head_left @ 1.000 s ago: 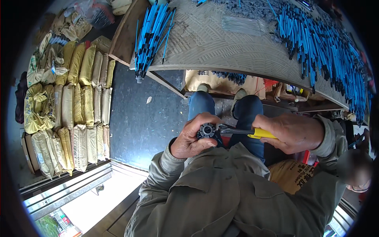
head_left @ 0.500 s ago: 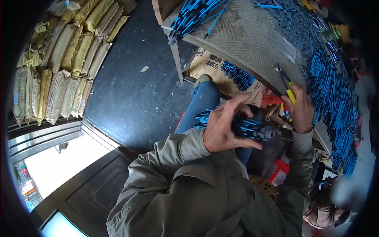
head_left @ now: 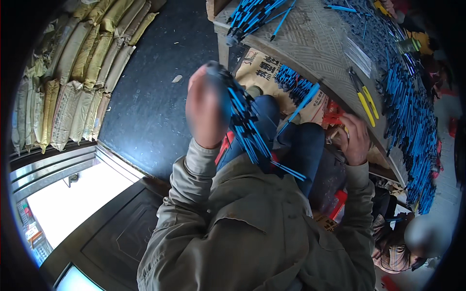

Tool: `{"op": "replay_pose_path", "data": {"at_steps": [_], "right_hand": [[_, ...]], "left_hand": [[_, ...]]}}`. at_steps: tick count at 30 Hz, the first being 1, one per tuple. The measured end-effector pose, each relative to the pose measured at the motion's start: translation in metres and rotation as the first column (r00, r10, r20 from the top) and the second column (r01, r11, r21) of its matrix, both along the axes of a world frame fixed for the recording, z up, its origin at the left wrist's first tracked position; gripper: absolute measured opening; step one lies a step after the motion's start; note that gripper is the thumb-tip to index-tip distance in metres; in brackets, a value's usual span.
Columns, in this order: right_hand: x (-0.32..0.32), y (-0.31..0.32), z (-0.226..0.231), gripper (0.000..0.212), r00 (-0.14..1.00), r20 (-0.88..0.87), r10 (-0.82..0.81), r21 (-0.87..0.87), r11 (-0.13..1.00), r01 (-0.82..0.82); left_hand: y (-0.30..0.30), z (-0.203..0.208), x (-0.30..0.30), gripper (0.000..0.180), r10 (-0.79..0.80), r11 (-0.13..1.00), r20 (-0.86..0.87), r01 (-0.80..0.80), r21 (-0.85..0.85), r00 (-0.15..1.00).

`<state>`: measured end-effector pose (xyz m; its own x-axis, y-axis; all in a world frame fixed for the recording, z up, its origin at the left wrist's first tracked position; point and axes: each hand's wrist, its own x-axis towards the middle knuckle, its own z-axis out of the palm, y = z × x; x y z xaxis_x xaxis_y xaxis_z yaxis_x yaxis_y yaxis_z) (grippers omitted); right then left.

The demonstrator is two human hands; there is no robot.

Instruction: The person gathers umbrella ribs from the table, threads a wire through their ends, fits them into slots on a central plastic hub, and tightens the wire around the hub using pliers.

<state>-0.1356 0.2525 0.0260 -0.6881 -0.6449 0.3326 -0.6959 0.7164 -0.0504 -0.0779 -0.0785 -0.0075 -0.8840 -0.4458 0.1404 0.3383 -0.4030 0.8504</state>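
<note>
My left hand (head_left: 208,114), partly blurred, is raised over my left thigh. It is closed on a bundle of thin blue-and-black rods (head_left: 248,128), whose black gathered end points up and whose blue ends fan down toward my lap. My right hand (head_left: 357,140) hangs beside the table edge, fingers bent and apart, with nothing visible in it. Yellow-handled pliers (head_left: 364,97) lie on the table just above that hand. A loose blue rod (head_left: 302,107) slants above my knees, and a few more rods (head_left: 290,170) stick out at my lap.
A grey worktop (head_left: 310,43) carries a rod bundle (head_left: 250,19) and a large heap of blue rods (head_left: 410,121). Below it, a printed brown sack (head_left: 259,68) lies by more rods (head_left: 296,87). Filled sacks (head_left: 73,72) are stacked at far left; another person (head_left: 395,247) is at lower right.
My left hand has moved left and up with the rod bundle, which now fans downward. My right hand has let go of the pliers, now on the table, and moved slightly down.
</note>
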Motion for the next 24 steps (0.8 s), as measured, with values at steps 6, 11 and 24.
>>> {"op": "replay_pose_path", "data": {"at_steps": [6,11,24], "right_hand": [[0.041,-0.028,-0.072,0.039,0.95,0.3,0.081,-0.055,0.996,-0.067],[0.044,-0.088,-0.078,0.052,0.904,0.362,0.229,-0.23,0.961,-0.151],[0.038,-0.133,0.008,0.022,0.692,0.126,0.711,-0.494,0.65,-0.578]], "left_hand": [[-0.089,-0.092,0.015,0.052,0.03,0.818,-0.091,0.028,0.574,0.995],[-0.097,-0.131,0.022,0.046,-0.04,0.692,-0.03,0.049,0.72,0.999],[0.03,-0.069,0.039,0.04,-0.445,0.894,0.253,0.442,0.074,0.859]]}}
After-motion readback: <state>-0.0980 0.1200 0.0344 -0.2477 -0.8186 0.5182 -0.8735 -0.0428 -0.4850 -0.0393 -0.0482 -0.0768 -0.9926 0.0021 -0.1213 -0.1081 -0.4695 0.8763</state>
